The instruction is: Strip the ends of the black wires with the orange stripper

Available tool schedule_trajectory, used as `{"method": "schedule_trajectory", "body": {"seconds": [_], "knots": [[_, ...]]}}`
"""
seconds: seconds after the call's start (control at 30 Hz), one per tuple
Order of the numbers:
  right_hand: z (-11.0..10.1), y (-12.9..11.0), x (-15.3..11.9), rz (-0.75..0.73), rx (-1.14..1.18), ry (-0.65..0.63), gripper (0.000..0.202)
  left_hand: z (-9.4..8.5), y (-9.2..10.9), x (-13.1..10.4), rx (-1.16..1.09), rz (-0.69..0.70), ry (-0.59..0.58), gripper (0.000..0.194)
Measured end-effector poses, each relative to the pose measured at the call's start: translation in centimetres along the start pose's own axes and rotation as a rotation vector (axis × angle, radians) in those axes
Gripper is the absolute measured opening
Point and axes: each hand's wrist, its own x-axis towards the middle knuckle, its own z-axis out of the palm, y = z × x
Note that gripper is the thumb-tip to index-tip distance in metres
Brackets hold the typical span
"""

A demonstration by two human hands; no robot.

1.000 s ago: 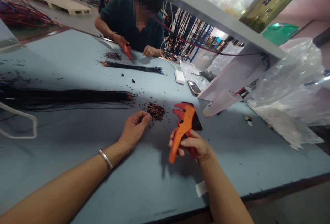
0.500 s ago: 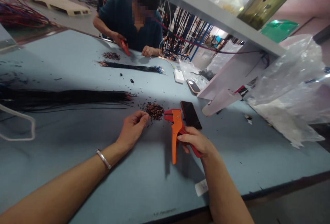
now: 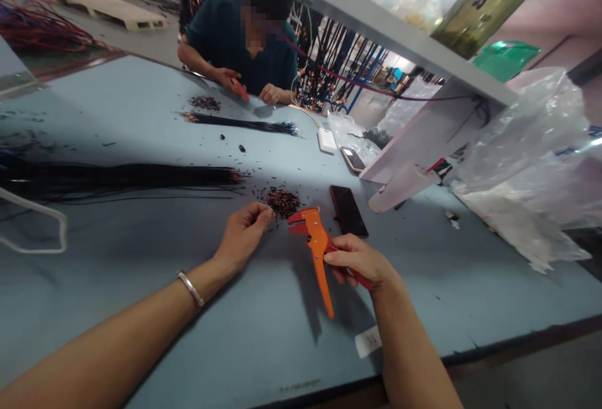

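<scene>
My right hand (image 3: 355, 260) grips an orange and red wire stripper (image 3: 318, 239) by its red handle. The tool's jaws point left, just below a pile of short black and copper-coloured bits (image 3: 281, 202). At the left edge of that pile, my left hand (image 3: 247, 228) has thumb and forefinger pinched together; whatever is between them is too small to make out. A thick bundle of black wires (image 3: 132, 178) lies on the table to the left, its copper-tipped ends toward the pile.
Across the blue table (image 3: 263, 346) a co-worker (image 3: 221, 39) holds a red tool (image 3: 239, 89) beside a smaller wire bundle (image 3: 235, 123). A dark phone (image 3: 348, 211) lies right of the pile. Plastic bags (image 3: 527, 145) and a shelf post (image 3: 414, 127) stand at the right.
The wire stripper has swung so that its jaws sit further left and lower, nearer my left hand. My left hand has barely moved. The co-worker's red tool has shifted slightly right.
</scene>
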Motion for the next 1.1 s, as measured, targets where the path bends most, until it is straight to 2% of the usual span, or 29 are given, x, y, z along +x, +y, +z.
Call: {"method": "schedule_trajectory", "body": {"seconds": [0.2, 0.3, 0.43, 0.5, 0.63, 0.7, 0.8, 0.87, 1.0, 1.1], "knots": [[-0.1, -0.4, 0.0, 0.05, -0.169, 0.038, 0.021, -0.1, -0.3, 0.0, 0.014, 0.006, -0.001, 0.025], [-0.1, -0.3, 0.0, -0.09, -0.003, 0.085, 0.023, -0.1, -0.5, 0.0, 0.012, 0.011, -0.001, 0.023], [-0.1, -0.1, -0.1, -0.327, 0.268, 0.213, 0.022, 0.0, -0.3, 0.0, -0.013, 0.0, -0.002, 0.024], [0.1, -0.1, -0.2, -0.404, 0.384, 0.221, 0.018, 0.1, 0.0, 0.0, -0.008, -0.001, 0.004, 0.024], [0.4, -0.1, 0.0, -0.482, 0.578, 0.192, 0.013, 0.0, 0.0, 0.0, 0.001, 0.0, 0.003, 0.024], [0.7, -0.1, 0.1, -0.509, 0.611, 0.263, 0.012, 0.0, -0.2, 0.0, -0.01, 0.006, 0.002, 0.024], [1.1, -0.2, 0.3, -0.561, 0.671, 0.391, 0.03, 0.0, -0.3, 0.0, -0.023, 0.003, 0.0, 0.024], [1.4, -0.2, 0.5, -0.569, 0.732, 0.373, 0.035, 0.1, -0.2, 0.1, -0.022, -0.01, -0.002, 0.024], [1.7, -0.1, 1.1, -0.508, 0.817, 0.24, 0.039, 0.1, 0.1, 0.0, -0.022, -0.026, 0.009, 0.023], [1.7, 0.0, 1.1, -0.506, 0.747, 0.184, 0.045, 0.0, 0.0, 0.0, -0.031, 0.012, 0.077, 0.022]]}}
